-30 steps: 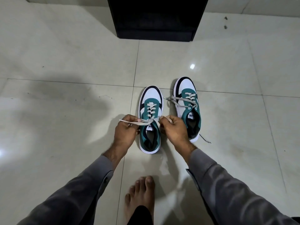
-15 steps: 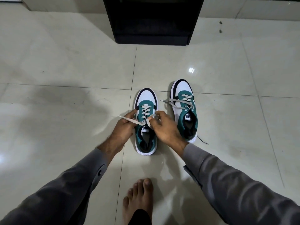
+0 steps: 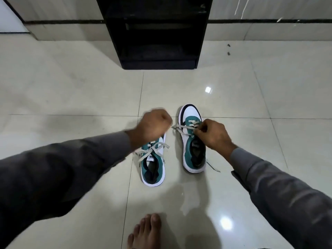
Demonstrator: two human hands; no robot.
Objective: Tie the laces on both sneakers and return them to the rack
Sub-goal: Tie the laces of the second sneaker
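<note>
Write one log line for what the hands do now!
left hand: holds lace end | right hand: pinches right sneaker laces | left sneaker: tied

Long dark-grey sleeves (image 3: 75, 164); one bare foot (image 3: 145, 232).

Two teal, white and black sneakers stand side by side on the floor at the centre of the frame, toes pointing toward the top. The left sneaker (image 3: 153, 165), lower and nearer, has its grey laces (image 3: 152, 150) drawn into a bow with loops spread to either side, its toe hidden from view. The right sneaker (image 3: 193, 150) sits slightly higher, its laces (image 3: 181, 127) loose across the eyelets, one end trailing on the floor by the heel; the black rack (image 3: 158, 33) stands open at top centre.
</note>
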